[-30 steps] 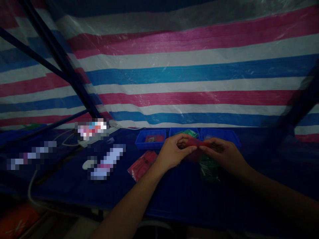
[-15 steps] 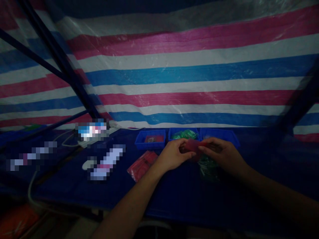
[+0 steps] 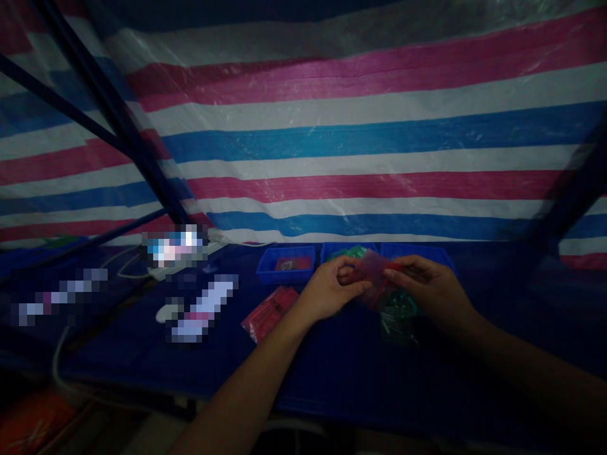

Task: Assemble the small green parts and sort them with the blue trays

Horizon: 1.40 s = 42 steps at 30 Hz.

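Observation:
Both of my hands meet over a dark blue table. My left hand (image 3: 332, 291) and my right hand (image 3: 429, 287) pinch the two ends of a small red plastic bag (image 3: 372, 268) held just above the table. Under my right hand lies a green bag (image 3: 398, 316). A flat red packet (image 3: 270, 313) rests on the table to the left of my left hand. Behind my hands stand three blue trays: the left tray (image 3: 286, 262) with something red in it, the middle tray (image 3: 348, 251) with green pieces, and the right tray (image 3: 417, 251).
A striped pink, blue and white tarp (image 3: 332, 145) hangs behind the table. Dark blue frame bars (image 3: 114, 120) slant down at the left. A white cable (image 3: 61, 354) and a small white round object (image 3: 168, 312) lie on the left of the table (image 3: 142, 354).
My hands have risen slightly and the red bag is now tilted and spread wider between my fingers. The rest stays in place.

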Available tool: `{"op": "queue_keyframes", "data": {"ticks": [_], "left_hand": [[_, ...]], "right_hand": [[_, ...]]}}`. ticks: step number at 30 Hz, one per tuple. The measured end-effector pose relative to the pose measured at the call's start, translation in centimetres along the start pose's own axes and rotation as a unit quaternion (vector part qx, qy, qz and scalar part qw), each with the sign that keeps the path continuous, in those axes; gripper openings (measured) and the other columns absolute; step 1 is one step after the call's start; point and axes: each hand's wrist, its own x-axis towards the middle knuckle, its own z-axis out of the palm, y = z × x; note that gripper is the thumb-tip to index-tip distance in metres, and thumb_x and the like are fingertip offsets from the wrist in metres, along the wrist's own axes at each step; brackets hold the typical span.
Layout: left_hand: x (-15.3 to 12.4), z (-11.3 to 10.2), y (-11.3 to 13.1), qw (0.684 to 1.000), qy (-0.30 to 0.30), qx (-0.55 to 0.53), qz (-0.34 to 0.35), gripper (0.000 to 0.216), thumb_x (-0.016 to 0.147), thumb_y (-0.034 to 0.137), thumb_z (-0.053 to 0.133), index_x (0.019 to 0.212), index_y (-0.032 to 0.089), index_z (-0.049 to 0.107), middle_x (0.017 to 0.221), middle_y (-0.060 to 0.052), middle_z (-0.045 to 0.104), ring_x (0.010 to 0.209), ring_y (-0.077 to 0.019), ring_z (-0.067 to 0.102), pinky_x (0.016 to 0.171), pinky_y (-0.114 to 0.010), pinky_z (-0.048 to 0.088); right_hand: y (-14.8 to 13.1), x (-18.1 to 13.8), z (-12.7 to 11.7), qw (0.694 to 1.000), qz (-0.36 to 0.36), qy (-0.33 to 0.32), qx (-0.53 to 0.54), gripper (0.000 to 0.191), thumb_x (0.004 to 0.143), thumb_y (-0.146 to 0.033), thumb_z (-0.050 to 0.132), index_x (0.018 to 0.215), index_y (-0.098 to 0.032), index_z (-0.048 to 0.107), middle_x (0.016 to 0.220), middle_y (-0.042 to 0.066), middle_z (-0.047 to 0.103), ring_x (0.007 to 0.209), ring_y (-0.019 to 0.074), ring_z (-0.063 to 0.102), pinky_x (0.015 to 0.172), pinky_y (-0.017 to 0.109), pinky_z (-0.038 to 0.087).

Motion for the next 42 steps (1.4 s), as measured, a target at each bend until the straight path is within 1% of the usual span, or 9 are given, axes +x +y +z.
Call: {"op": "queue_keyframes", "data": {"ticks": [4,10,16,21,25,29,33,36,42], "left_hand": [[0.1,-0.2,-0.2,1.000,0.017,-0.024,-0.005,0.039,0.078,0.026,0.085,0.107,0.019,0.060,0.085,0.000,0.073,0.072,-0.0135,0.071,0.070,-0.027,0.054],[0.1,-0.3,-0.4,0.998,-0.013,-0.061,-0.024,0.054,0.077,0.031,0.088,0.120,0.020,0.057,0.094,-0.005,0.075,0.082,-0.0180,0.075,0.075,-0.030,0.056],[-0.2,0.0,0.1,0.997,-0.004,-0.075,-0.032,0.057,0.072,0.029,0.092,0.117,0.019,0.058,0.100,-0.007,0.076,0.087,-0.0186,0.075,0.081,-0.032,0.057],[-0.3,-0.4,1.1,0.994,0.079,-0.074,0.012,0.053,0.071,0.031,0.091,0.112,0.020,0.058,0.100,-0.004,0.075,0.080,-0.0167,0.073,0.075,-0.028,0.056],[0.0,-3.4,2.2,0.980,0.183,-0.036,0.070,0.050,0.078,0.033,0.083,0.118,0.019,0.058,0.109,-0.008,0.075,0.086,-0.0171,0.072,0.081,-0.030,0.057],[-0.6,-8.4,3.6,0.912,0.336,0.189,0.137,0.030,0.086,0.033,0.070,0.111,0.017,0.066,0.107,-0.007,0.074,0.093,-0.0192,0.070,0.087,-0.032,0.054],[-1.9,-11.7,4.4,0.758,0.452,0.452,0.128,0.022,0.083,0.027,0.068,0.103,0.017,0.073,0.106,-0.008,0.072,0.098,-0.0245,0.067,0.095,-0.037,0.050],[-2.4,-11.6,3.9,0.722,0.414,0.543,0.110,0.022,0.083,0.023,0.066,0.102,0.017,0.075,0.103,-0.009,0.070,0.097,-0.0261,0.066,0.094,-0.038,0.051],[-1.5,-9.4,2.1,0.744,0.271,0.609,0.045,0.026,0.087,0.022,0.063,0.110,0.018,0.076,0.106,-0.010,0.070,0.095,-0.0241,0.068,0.091,-0.035,0.052]], "right_hand": [[0.0,0.0,0.0,1.000,-0.006,0.002,0.006,0.037,0.078,-0.049,0.087,0.100,-0.023,0.074,0.096,0.006,0.080,0.086,0.0223,0.076,0.081,0.036,0.062],[-0.1,0.0,0.2,1.000,-0.002,-0.001,0.020,0.040,0.076,-0.050,0.087,0.102,-0.023,0.072,0.100,0.008,0.080,0.091,0.0244,0.076,0.083,0.038,0.063],[-0.7,-0.1,0.4,0.998,-0.013,0.031,0.049,0.040,0.073,-0.052,0.089,0.094,-0.024,0.070,0.088,0.004,0.078,0.077,0.0206,0.074,0.073,0.034,0.062],[-0.8,-0.3,0.3,0.999,-0.018,0.006,0.029,0.039,0.077,-0.053,0.086,0.095,-0.023,0.068,0.082,0.003,0.076,0.073,0.0195,0.073,0.073,0.034,0.060],[-0.6,-0.1,0.1,1.000,-0.016,-0.008,0.019,0.036,0.084,-0.048,0.082,0.105,-0.021,0.070,0.086,0.004,0.076,0.075,0.0182,0.072,0.075,0.034,0.059],[-0.3,0.1,-0.1,1.000,-0.022,-0.014,0.010,0.036,0.085,-0.046,0.081,0.108,-0.021,0.070,0.089,0.004,0.075,0.074,0.0168,0.069,0.072,0.033,0.057],[-0.3,0.0,-0.2,1.000,-0.017,-0.025,-0.006,0.035,0.086,-0.046,0.080,0.108,-0.021,0.070,0.089,0.003,0.074,0.070,0.0154,0.067,0.068,0.032,0.055],[-0.3,-0.1,-0.2,0.999,-0.012,-0.035,-0.013,0.034,0.086,-0.044,0.080,0.109,-0.021,0.070,0.088,0.003,0.074,0.070,0.0146,0.067,0.067,0.030,0.054],[-0.4,-0.1,-0.1,0.999,-0.006,-0.032,-0.003,0.034,0.082,-0.044,0.084,0.103,-0.020,0.072,0.086,0.004,0.073,0.070,0.0154,0.067,0.066,0.031,0.054]]}}
